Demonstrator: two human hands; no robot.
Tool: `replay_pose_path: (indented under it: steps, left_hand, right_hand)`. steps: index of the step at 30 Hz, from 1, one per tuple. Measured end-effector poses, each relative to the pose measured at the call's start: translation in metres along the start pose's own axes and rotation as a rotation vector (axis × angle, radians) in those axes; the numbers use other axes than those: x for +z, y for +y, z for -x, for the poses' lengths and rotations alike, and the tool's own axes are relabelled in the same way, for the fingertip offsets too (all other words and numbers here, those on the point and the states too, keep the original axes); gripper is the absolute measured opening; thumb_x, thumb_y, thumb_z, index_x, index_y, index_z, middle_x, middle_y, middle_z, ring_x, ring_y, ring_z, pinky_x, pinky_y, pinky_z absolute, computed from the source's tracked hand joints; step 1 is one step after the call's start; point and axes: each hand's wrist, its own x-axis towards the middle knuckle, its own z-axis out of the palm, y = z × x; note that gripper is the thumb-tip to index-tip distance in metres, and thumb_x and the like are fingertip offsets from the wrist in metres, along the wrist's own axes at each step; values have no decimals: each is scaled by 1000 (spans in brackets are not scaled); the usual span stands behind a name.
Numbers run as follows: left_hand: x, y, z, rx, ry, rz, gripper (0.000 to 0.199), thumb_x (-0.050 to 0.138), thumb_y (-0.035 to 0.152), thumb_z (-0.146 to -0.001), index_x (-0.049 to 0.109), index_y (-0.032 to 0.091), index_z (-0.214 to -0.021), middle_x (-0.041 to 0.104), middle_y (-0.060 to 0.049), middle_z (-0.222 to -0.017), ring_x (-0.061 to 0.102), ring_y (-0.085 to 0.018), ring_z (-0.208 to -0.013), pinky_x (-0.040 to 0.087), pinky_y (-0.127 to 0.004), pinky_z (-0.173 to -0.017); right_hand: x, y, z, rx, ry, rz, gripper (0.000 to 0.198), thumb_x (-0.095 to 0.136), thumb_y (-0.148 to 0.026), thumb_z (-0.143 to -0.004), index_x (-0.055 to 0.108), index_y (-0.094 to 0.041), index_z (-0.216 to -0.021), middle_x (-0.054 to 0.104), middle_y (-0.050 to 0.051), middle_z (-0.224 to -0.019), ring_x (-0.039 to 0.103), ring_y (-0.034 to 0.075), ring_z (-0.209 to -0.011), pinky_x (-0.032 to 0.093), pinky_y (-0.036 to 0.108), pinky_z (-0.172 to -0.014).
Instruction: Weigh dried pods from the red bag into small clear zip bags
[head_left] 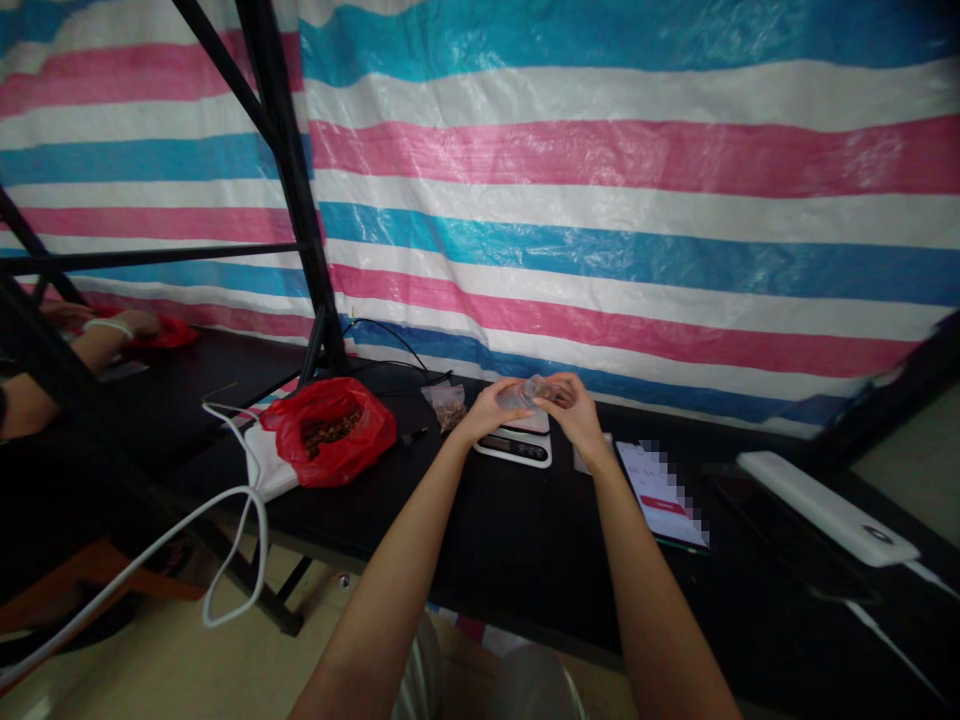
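Note:
My left hand (491,412) and my right hand (571,405) are together above a white digital scale (516,449). Between them they hold a small clear plastic item (525,393), its fingers-side edges pinched from both sides; whether it is a bag or a cup I cannot tell. The scale's dark display and buttons face me. Just left of my left hand lies a small clear zip bag (448,408) with brown pieces inside. Further left, an open red plastic bag (337,432) holds many small brown pieces.
A lit phone (664,495) lies right of the scale, with a white power bank (829,508) and a dark phone (787,535) beyond. White cable (259,520) loops off the table's left side. A black metal frame (289,170) rises there; another person's arm (97,345) works behind it.

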Motion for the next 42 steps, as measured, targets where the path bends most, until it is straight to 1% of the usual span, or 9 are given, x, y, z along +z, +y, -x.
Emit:
replay_pose_path:
  steps: [5,15,20,24,30,33,37,40,42]
  left_hand:
    - [0,-3,-2,1,7,27,51,73,30,-62,57,13,-107,61,-8,-107,54,-20,-102,39,-34,-94]
    - [1,-4,-1,-13,12,2,53,74,32,-60,57,13,-107,62,-8,-105,56,-20,-100,40,-34,-92]
    - [2,-8,-6,26,61,-100,52,72,35,-62,57,14,-108,62,-7,-105,56,-20,-99,41,-34,-92]
    - [11,-19,-21,0,6,-435,55,72,40,-62,57,18,-110,60,-8,-110,52,-24,-106,33,-44,-99]
    - [7,-4,-14,-24,-82,-691,81,63,55,-65,33,21,-133,22,-14,-144,10,-33,-134,7,-62,-103]
    - [-23,32,29,8,45,-765,60,53,53,-75,40,28,-128,23,-8,-144,12,-30,-135,9,-59,-105]
    - [-88,88,118,23,488,-982,27,48,32,-84,56,27,-109,46,-4,-127,35,-23,-123,19,-49,-105]
    - [-137,105,175,-133,862,-1082,22,41,28,-86,60,19,-93,58,-7,-102,51,-20,-99,39,-37,-89]
    - [-159,105,196,-339,903,-1165,28,38,35,-87,59,17,-89,61,-8,-88,55,-21,-87,41,-34,-79]
  right_hand:
    - [-1,-6,0,-41,-53,59,37,69,-36,-65,60,-23,-98,62,5,-104,59,20,-93,48,33,-78]
    - [2,-13,2,-95,-123,103,42,63,-33,-72,58,-26,-112,54,5,-119,53,21,-106,48,32,-82]
    - [3,-5,1,-55,11,83,38,66,-34,-68,59,-22,-103,61,6,-108,57,20,-98,48,34,-83]
    - [0,6,0,-13,179,92,39,65,-39,-66,56,-19,-98,62,8,-104,60,20,-91,49,36,-79]
    - [0,21,2,140,282,88,45,69,-48,-57,49,-19,-86,63,11,-102,63,22,-82,49,39,-76]
    - [7,19,6,95,188,259,46,65,-50,-62,50,-19,-93,63,11,-100,62,24,-84,48,42,-78]
    - [36,-1,14,-99,27,357,50,55,-47,-75,45,-21,-117,58,10,-110,57,24,-96,45,41,-82]
    - [79,-24,14,-230,-94,354,43,48,-41,-81,46,-22,-119,55,9,-115,53,23,-103,44,39,-84]
    - [116,-44,11,-336,-266,351,33,47,-34,-83,51,-22,-114,56,8,-114,52,22,-105,43,37,-85]
